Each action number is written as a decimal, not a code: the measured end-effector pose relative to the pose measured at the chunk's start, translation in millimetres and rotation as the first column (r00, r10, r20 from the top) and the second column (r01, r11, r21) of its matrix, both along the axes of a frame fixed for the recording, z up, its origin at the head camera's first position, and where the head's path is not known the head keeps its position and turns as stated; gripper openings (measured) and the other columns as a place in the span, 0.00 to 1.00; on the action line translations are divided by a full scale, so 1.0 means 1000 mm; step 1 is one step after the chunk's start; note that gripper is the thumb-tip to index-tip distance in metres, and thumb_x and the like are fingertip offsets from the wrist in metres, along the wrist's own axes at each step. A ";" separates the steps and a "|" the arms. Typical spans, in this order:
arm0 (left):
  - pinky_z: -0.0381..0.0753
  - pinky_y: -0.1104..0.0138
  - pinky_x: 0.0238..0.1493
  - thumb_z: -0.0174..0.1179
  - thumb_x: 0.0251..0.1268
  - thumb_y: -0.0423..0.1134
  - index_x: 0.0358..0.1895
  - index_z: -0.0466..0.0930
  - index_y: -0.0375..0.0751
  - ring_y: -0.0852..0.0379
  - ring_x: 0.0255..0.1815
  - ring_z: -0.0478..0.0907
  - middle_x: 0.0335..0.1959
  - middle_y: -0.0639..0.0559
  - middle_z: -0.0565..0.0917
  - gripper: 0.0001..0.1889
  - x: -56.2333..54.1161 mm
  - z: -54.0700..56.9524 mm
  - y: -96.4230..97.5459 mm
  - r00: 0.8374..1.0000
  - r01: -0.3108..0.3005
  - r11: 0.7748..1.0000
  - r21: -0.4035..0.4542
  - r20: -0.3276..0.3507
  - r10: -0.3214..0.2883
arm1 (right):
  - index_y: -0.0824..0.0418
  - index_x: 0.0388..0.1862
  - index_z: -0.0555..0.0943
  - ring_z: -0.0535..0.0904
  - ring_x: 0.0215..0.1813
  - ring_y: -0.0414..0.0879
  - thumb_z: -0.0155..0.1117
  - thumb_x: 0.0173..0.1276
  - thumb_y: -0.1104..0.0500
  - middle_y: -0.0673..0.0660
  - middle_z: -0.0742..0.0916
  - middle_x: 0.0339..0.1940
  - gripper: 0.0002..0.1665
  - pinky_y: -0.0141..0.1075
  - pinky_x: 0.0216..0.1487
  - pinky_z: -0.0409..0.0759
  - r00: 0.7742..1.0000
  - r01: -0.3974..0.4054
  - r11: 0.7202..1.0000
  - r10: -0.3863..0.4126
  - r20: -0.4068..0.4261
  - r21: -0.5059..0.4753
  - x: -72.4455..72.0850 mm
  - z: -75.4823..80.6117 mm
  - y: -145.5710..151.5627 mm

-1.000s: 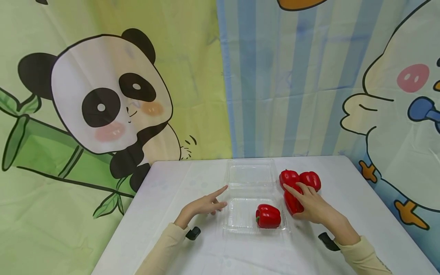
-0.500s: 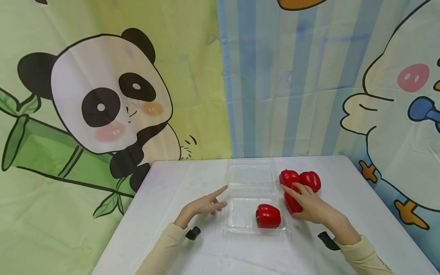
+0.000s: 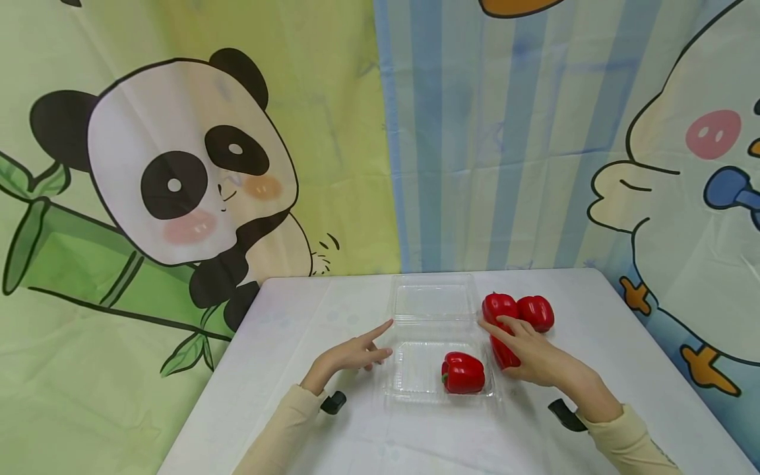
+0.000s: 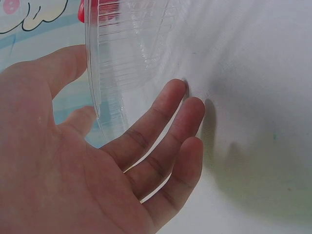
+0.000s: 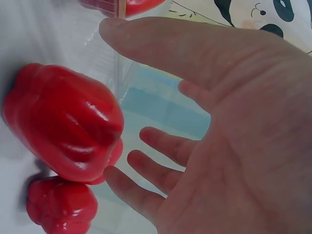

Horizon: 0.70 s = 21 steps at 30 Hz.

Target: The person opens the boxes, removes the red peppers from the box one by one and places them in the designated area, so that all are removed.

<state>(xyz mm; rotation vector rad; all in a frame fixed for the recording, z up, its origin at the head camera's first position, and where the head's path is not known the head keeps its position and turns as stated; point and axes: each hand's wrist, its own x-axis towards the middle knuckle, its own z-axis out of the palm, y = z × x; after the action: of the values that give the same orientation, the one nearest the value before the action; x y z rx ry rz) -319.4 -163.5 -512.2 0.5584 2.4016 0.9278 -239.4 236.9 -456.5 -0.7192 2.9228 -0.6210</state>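
Observation:
On the white table lies a clear plastic clamshell box [image 3: 415, 367], its lid [image 3: 435, 301] folded back behind it. A red bell pepper [image 3: 463, 375] lies on its side in the right half of the base. My left hand [image 3: 349, 356] is at the base's left side with fingers extended; in the left wrist view the thumb and index finger meet the plastic rim [image 4: 92, 63]. My right hand [image 3: 537, 355] hovers with spread fingers over another bell pepper [image 5: 68, 122] just right of the box. That pepper is partly hidden by the hand in the head view and is not gripped.
Behind the right hand, two more red bell peppers [image 3: 497, 306] sit close together at the back right. A cloth backdrop [image 3: 332, 132] with a printed panda and bird stands at the table's far edge.
My right hand has shifted slightly left over the near pepper, its index fingertip moving toward the box. The left hand, box and peppers stay as they were.

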 end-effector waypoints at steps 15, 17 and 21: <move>0.77 0.60 0.38 0.53 0.73 0.61 0.81 0.43 0.70 0.51 0.37 0.82 0.43 0.48 0.85 0.39 -0.002 -0.003 -0.002 1.000 0.013 1.000 0.019 -0.001 -0.013 | 0.46 0.80 0.60 0.62 0.72 0.67 0.82 0.50 0.59 0.66 0.69 0.73 0.61 0.55 0.50 0.84 0.999 -0.035 0.999 0.035 0.004 0.011 0.004 0.006 -0.010; 0.76 0.60 0.38 0.54 0.73 0.61 0.81 0.43 0.70 0.51 0.36 0.82 0.43 0.48 0.85 0.39 -0.002 -0.004 -0.002 1.000 0.012 1.000 0.022 0.003 -0.013 | 0.46 0.80 0.60 0.63 0.72 0.65 0.82 0.52 0.59 0.65 0.70 0.73 0.59 0.54 0.51 0.84 0.999 -0.048 0.999 0.048 0.000 0.018 0.006 0.006 -0.012; 0.76 0.60 0.38 0.54 0.73 0.61 0.81 0.43 0.69 0.51 0.36 0.82 0.43 0.47 0.85 0.40 -0.002 -0.004 -0.002 1.000 0.009 1.000 0.025 0.010 -0.009 | 0.45 0.80 0.60 0.65 0.72 0.64 0.80 0.54 0.58 0.64 0.71 0.72 0.57 0.53 0.52 0.84 0.997 -0.073 0.997 0.073 -0.003 0.022 0.007 0.006 -0.016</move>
<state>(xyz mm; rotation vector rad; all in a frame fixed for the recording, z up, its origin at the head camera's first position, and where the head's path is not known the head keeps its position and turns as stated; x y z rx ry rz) -321.5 -165.9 -516.1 0.5724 2.3798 0.9551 -232.5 221.1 -450.5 -0.8222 2.8871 -0.5799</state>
